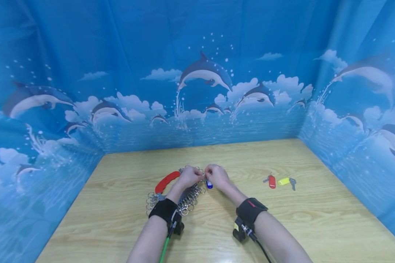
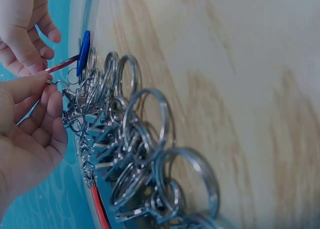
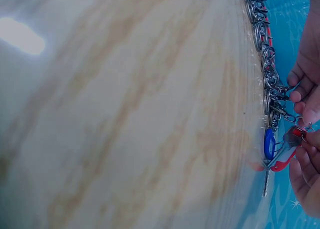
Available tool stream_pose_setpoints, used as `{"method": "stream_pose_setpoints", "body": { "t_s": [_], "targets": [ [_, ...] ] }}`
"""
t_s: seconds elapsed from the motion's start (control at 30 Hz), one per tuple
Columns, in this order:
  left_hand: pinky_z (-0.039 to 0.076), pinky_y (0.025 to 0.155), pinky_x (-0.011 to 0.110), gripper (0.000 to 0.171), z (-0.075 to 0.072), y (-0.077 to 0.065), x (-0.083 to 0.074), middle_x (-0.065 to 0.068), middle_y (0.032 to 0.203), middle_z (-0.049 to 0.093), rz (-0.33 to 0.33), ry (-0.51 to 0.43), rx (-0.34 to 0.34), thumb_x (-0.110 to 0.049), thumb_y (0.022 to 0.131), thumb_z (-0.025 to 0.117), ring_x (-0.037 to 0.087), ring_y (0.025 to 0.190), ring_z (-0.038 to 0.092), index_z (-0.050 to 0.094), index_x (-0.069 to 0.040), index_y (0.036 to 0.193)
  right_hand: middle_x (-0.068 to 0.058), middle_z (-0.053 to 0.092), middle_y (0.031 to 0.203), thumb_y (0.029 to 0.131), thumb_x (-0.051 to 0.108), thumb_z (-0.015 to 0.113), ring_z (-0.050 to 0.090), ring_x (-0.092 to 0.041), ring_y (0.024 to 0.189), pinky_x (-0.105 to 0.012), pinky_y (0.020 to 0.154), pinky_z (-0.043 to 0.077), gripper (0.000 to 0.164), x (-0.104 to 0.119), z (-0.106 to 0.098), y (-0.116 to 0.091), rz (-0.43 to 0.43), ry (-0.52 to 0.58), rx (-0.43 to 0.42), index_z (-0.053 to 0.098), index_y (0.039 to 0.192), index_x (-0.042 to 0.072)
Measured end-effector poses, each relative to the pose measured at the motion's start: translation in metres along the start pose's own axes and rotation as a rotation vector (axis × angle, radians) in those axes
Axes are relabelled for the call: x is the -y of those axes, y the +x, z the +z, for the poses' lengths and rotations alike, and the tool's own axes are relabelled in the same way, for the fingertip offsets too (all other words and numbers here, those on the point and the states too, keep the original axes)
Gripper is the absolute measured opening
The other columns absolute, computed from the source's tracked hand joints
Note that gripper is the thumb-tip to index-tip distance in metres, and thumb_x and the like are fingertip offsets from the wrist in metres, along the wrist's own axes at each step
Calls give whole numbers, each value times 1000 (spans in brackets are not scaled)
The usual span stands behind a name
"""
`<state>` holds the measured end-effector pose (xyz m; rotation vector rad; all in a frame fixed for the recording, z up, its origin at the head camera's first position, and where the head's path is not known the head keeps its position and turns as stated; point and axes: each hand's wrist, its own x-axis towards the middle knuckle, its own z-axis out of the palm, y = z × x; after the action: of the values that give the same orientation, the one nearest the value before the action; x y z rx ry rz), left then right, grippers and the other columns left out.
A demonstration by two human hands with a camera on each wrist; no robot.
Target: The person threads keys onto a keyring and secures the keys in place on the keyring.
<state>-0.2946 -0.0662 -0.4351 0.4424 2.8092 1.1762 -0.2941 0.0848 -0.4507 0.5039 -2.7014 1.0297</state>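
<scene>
A red-handled key holder [image 1: 167, 182] lies on the table with many metal rings and snap hooks [image 2: 145, 119] hanging from it. At its right end my left hand [image 1: 190, 176] pinches a small metal snap hook [image 3: 284, 113] between thumb and fingertips. My right hand [image 1: 218, 176] is close beside it, thumb and fingers pinching the small ring of a red key tag [image 3: 284, 164]. A silver key [image 3: 292, 139] hangs with this tag. Just below the fingertips a blue key tag [image 1: 209, 185] hangs among the rings.
To the right on the wooden table [image 1: 237, 233] lie another red key tag [image 1: 272, 182] and a yellow key tag [image 1: 283, 181], each with a key. Blue dolphin-print curtains [image 1: 197, 73] enclose the table's back and sides.
</scene>
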Motion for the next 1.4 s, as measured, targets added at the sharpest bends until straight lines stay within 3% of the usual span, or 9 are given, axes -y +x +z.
{"method": "stream_pose_setpoints", "body": {
  "t_s": [0.07,0.17,0.33,0.47,0.8,0.93,1.2,1.4],
  "targets": [
    [31,49,20,15,1,1,0,-6,55,46,21,18,-9,-9,82,65,8,51,40,67,-2,68,-6,64,85,83,4,62,59,-17,74,-31,68,49,4,0,0,0,6,6,5,65,84,6],
    [27,46,20,20,1,1,0,-7,51,40,1,14,-8,-9,82,64,8,48,36,63,-2,63,-6,64,84,83,3,62,59,-18,74,-31,68,49,4,1,-1,1,11,4,5,65,84,6],
    [26,45,22,26,0,3,-4,-5,50,35,-116,-18,7,-10,85,62,10,46,33,59,-2,61,-6,63,85,83,5,64,59,-19,77,-32,71,48,3,3,-1,1,13,-8,13,65,85,5],
    [26,45,22,24,0,2,-7,-4,49,37,-160,-8,-5,-10,85,63,10,45,34,61,0,63,-6,62,84,83,5,64,58,-18,76,-31,70,49,4,5,1,-2,12,4,22,65,86,5],
    [26,45,23,31,3,0,-6,-4,47,38,-171,4,-14,-9,82,64,10,44,33,53,-8,53,-7,63,84,82,3,63,59,-19,75,-31,68,49,4,5,3,-10,-50,-7,16,65,85,3],
    [24,45,23,35,4,0,-3,-4,47,35,-139,-18,-12,-11,84,63,10,44,30,51,-7,52,-7,63,85,83,3,63,59,-20,77,-33,70,49,4,4,2,-8,-42,-14,6,66,86,4],
    [26,48,21,26,3,-1,-1,-6,49,36,-17,13,-25,-11,84,65,9,46,32,63,3,63,-5,64,82,84,5,63,59,-18,73,-32,67,48,4,2,-1,-3,-9,-22,-7,66,82,6],
    [24,45,21,25,2,0,-7,-6,48,34,-90,-14,-46,-9,83,64,8,44,30,62,2,62,-6,65,83,83,4,63,60,-19,73,-33,68,49,4,6,-2,-1,-13,-15,-12,67,84,5]
  ]
}}
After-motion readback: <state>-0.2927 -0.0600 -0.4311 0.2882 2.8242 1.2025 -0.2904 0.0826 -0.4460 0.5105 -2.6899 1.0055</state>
